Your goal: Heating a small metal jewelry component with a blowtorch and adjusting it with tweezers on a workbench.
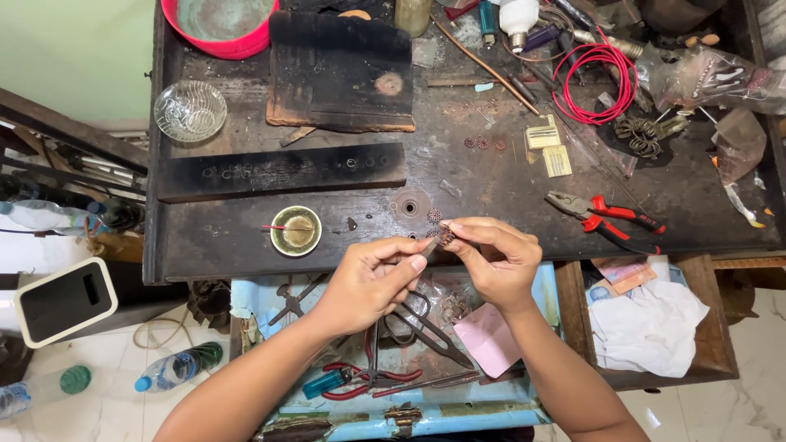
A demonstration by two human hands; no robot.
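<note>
Hands meet at centre frame, over the front edge of a dark, scorched workbench (pixel 246 237). Left hand (pixel 372 278) pinches slim tweezers (pixel 432 245), tips at a small round filigree piece (pixel 446 236). Right hand (pixel 495 258) pinches that piece between thumb and fingertips. Similar small disc (pixel 435 215) lies on bench just above. Small brass dish (pixel 295 231) left of hands; red-handled pliers (pixel 610 217) to right. Shears (pixel 426 327) in open drawer below.

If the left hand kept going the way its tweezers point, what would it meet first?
Probably the small round filigree piece pinched in the right hand; the left hand's tweezers point up-right at it, seemingly almost touching.
</note>
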